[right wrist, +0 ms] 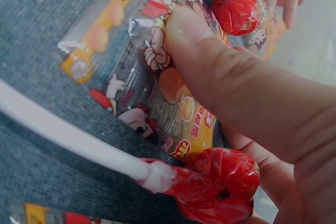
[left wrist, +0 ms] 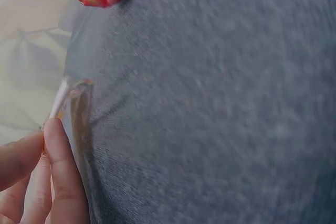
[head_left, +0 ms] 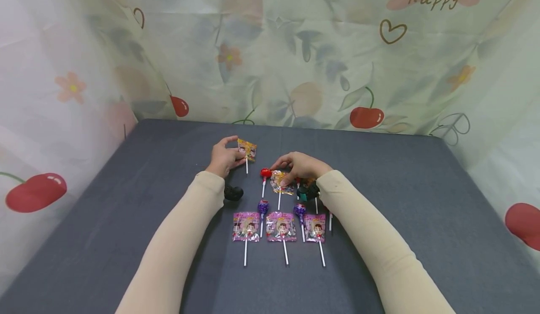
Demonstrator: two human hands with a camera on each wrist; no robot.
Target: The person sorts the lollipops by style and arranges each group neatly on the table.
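Observation:
My left hand (head_left: 225, 157) pinches a lollipop in a flat orange wrapper (head_left: 249, 149) near the table's back, its white stick pointing toward me. In the left wrist view, thumb and fingers meet at that lollipop's white stick (left wrist: 59, 98). My right hand (head_left: 300, 166) grips another orange-wrapped lollipop (head_left: 278, 183), the thumb lying on its clear printed wrapper (right wrist: 123, 40). Left of that one is a red ball lollipop (head_left: 265, 173). A second red lollipop (right wrist: 218, 184) sits close below the thumb in the right wrist view. My right hand and wrist partly cover another orange-wrapped lollipop.
Nearer me lie three pink-wrapped lollipops (head_left: 281, 227) in a row, with two purple ball lollipops (head_left: 263, 207) between them. Another white stick (head_left: 331, 222) shows beside my right sleeve. The grey table (head_left: 126, 239) ends at a printed curtain (head_left: 278, 70).

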